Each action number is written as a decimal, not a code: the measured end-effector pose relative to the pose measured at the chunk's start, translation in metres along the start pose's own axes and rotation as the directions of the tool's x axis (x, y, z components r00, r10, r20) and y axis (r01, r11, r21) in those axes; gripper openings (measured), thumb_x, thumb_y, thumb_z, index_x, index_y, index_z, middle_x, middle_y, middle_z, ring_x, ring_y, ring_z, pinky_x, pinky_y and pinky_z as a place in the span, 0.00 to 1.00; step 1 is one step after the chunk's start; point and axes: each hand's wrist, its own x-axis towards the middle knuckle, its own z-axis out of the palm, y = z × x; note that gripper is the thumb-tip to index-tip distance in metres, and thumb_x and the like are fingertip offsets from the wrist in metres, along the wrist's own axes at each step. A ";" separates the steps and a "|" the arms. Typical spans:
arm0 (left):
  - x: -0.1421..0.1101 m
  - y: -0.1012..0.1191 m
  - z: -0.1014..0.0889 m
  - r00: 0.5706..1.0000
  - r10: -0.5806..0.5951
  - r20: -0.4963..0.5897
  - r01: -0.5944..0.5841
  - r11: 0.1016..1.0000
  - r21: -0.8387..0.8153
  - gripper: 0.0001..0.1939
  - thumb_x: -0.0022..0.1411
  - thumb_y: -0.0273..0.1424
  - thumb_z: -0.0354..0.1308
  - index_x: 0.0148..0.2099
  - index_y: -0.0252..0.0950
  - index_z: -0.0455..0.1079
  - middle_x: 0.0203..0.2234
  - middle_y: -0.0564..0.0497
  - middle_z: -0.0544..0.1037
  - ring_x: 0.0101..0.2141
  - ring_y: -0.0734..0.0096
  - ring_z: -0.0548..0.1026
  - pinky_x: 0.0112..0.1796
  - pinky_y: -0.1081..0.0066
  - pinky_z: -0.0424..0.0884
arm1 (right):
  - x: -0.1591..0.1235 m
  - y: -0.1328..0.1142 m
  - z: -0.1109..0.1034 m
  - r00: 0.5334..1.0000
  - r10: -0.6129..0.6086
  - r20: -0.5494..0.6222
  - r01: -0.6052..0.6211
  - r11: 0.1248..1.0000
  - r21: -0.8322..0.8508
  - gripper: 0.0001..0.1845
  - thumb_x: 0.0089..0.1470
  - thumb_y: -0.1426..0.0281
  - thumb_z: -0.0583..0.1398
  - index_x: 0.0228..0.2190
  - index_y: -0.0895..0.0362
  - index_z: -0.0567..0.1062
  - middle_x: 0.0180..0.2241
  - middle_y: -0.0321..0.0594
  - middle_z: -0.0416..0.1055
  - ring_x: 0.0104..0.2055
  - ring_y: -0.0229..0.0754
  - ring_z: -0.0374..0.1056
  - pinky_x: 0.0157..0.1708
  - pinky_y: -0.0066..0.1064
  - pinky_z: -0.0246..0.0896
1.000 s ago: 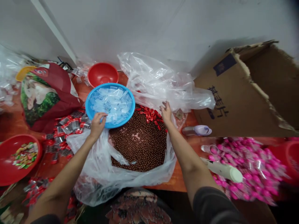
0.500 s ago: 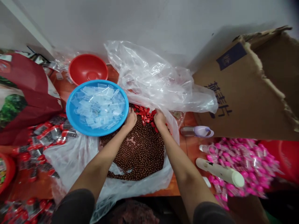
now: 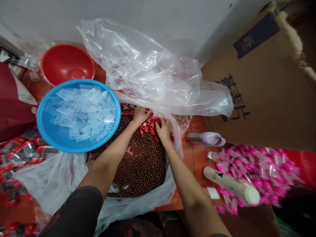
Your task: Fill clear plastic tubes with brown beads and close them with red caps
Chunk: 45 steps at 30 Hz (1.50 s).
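Small red plastic pieces with dark holes lie in a loose cluster on a broad heap of shiny brown beads. The beads rest in a spread clear plastic bag. At the left of the cluster is my left hand, palm down, thumb stretched toward the red pieces; its other fingers are partly hidden. My right hand touches the cluster from the right, thumb and fingers apart. Red pieces lie between the two hands. A blue basin of clear plastic slips overlaps the heap's left side.
Behind the basin stands a red bowl. Crumpled clear plastic lies along the wall. On the right are a large cardboard box, a purple-topped bottle, a pale tube and pink-capped containers. Red-capped containers are piled left.
The view has shifted, so the basin sits further left. My left hand has moved inward over the red pieces, and my right hand has opened its fingers beside them. The red pieces are gathered closer together.
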 end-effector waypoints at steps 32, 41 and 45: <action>-0.055 -0.037 -0.046 0.932 -0.215 -0.293 0.244 0.968 0.067 0.25 0.68 0.35 0.44 0.63 0.27 0.59 0.61 0.34 0.62 0.63 0.54 0.56 0.61 0.55 0.55 | -0.114 -0.002 -0.059 0.894 -0.410 0.183 0.333 0.879 0.342 0.31 0.48 0.81 0.53 0.54 0.50 0.71 0.57 0.40 0.66 0.59 0.49 0.59 0.60 0.52 0.54; -0.030 -0.028 -0.035 0.893 -0.362 -0.269 0.434 0.851 0.297 0.21 0.65 0.37 0.49 0.55 0.30 0.67 0.53 0.34 0.69 0.57 0.45 0.63 0.57 0.52 0.59 | -0.150 0.005 -0.054 0.945 -0.320 0.064 0.243 0.821 0.517 0.24 0.56 0.79 0.51 0.50 0.49 0.73 0.49 0.40 0.74 0.52 0.44 0.67 0.54 0.45 0.63; -0.074 -0.008 -0.034 0.978 -0.159 -0.133 0.190 0.943 0.274 0.14 0.67 0.35 0.49 0.49 0.36 0.70 0.46 0.41 0.73 0.51 0.54 0.67 0.53 0.57 0.64 | -0.158 0.003 -0.056 0.951 -0.301 0.072 0.214 0.809 0.548 0.23 0.57 0.78 0.51 0.50 0.48 0.74 0.48 0.38 0.74 0.52 0.45 0.68 0.53 0.45 0.65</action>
